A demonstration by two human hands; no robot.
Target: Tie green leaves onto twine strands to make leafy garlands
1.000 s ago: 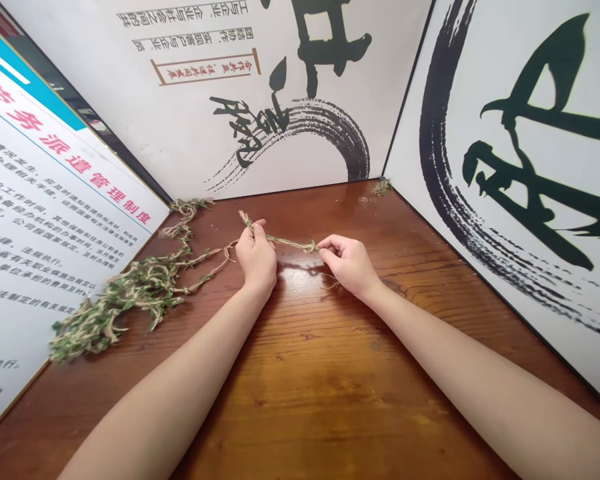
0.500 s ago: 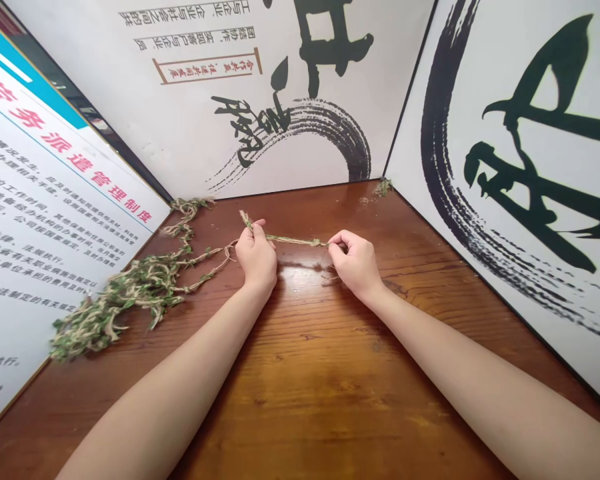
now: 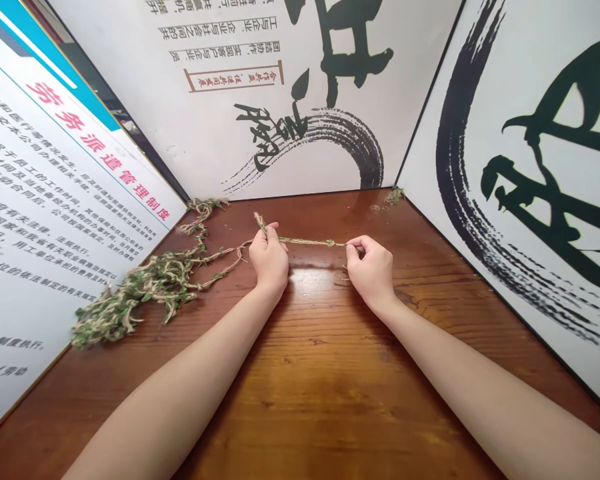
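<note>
Both of your bare arms reached forward across a brown wood table (image 3: 300,393), forearms slanting inward from the lower corners so that your hands worked near the far side. Your left hand (image 3: 269,261), its thumb uppermost and its fingers curled beneath, was closed on a tan-and-green cord (image 3: 307,241), a frayed end (image 3: 259,221) poking up past the thumb. Your right hand (image 3: 371,268), turned with its knuckles away from you, was folded nearly into a fist, thumb and forefinger pinching the cord's other end. Both wrists looked close to straight.

Between your hands the cord ran straight and almost level, a small knot (image 3: 331,243) sitting just short of your right fingertips. Whether either hand rested on the wood, you could not have told from this angle.

To the left of your left hand, strands trailed back to a tangled heap (image 3: 140,293) of twine and green leafy bits, which lay along the left panel (image 3: 80,220). Small green scraps (image 3: 395,195) lay in the far right corner, where the back panel (image 3: 300,160) met the right panel (image 3: 520,220), both bearing large dark brushwork.
</note>
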